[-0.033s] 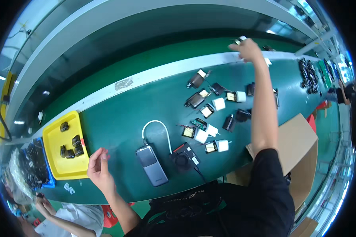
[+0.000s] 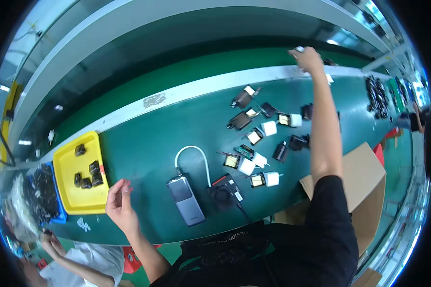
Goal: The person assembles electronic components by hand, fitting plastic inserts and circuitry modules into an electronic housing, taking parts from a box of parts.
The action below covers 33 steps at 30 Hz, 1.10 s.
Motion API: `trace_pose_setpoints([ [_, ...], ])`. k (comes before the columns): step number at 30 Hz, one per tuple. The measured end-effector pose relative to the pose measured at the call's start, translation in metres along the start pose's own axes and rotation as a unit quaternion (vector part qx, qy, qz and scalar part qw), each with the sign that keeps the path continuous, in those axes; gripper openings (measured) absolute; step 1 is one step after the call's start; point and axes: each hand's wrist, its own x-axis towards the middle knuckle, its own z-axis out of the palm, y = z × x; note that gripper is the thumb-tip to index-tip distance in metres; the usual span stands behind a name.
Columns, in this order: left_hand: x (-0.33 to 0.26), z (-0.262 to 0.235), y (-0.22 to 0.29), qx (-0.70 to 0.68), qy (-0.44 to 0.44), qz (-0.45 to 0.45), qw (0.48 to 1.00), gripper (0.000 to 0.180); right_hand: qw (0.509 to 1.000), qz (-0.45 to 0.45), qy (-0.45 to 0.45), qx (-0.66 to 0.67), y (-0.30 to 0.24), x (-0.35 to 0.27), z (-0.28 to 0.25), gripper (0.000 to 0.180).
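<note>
My left hand [image 2: 120, 201] hovers over the bench just right of the yellow tray [image 2: 76, 208]. Its fingers are loosely curled and apart from the thumb, with nothing seen in them. My right arm stretches to the far right, where my right hand [image 2: 309, 61] is above the white rail, closed on a small piece with a white end [image 2: 300, 49]; most of it is hidden by the fingers. Between my hands lies a grey power bank [image 2: 187, 203]. A white cable [image 2: 198, 149] loops from it to a black device with a red edge [image 2: 226, 190].
Several white and dark adapter pieces [image 2: 270, 128] lie about on the right of the green bench [image 2: 143, 143]. Dark blocks [image 2: 96, 179] sit in the yellow tray, beside a blue bin [image 2: 57, 215]. A cardboard box [image 2: 357, 172] stands at right. Another person's hand [image 2: 52, 246] is at lower left.
My right hand has shifted slightly, still closed on the small piece. The whole view has slid a little; my left hand stays in place.
</note>
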Motion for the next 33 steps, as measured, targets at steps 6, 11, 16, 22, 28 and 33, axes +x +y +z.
trace_pose_setpoints([
  [6, 0.016, -0.044, -0.006, 0.237, 0.135, 0.068, 0.960, 0.013, 0.961, -0.142, 0.078, -0.224, 0.122, 0.149, 0.069, 0.042],
  [11, 0.036, -0.074, 0.003, 0.434, 0.150, 0.073, 0.885, 0.020, 0.994, 0.058, 0.010, -0.090, 0.115, 0.193, 0.100, 0.058],
  [16, 0.098, -0.081, -0.022, 0.493, 0.008, 0.210, 0.844, 0.031, 0.978, -0.053, 0.159, 0.125, 0.120, 0.180, 0.086, 0.055],
  [22, 0.138, -0.095, -0.027, 0.506, -0.163, 0.108, 0.840, 0.038, 0.860, -0.074, 0.002, 0.506, -0.007, 0.020, 0.012, 0.040],
  [28, 0.116, -0.083, -0.003, 0.416, -0.016, 0.179, 0.891, 0.033, 0.876, -0.144, -0.026, 0.459, -0.049, -0.130, -0.040, 0.029],
  [33, 0.046, -0.031, 0.012, 0.004, -0.003, 0.111, 0.994, 0.035, 0.814, -0.134, -0.082, 0.559, -0.083, -0.243, -0.013, 0.031],
])
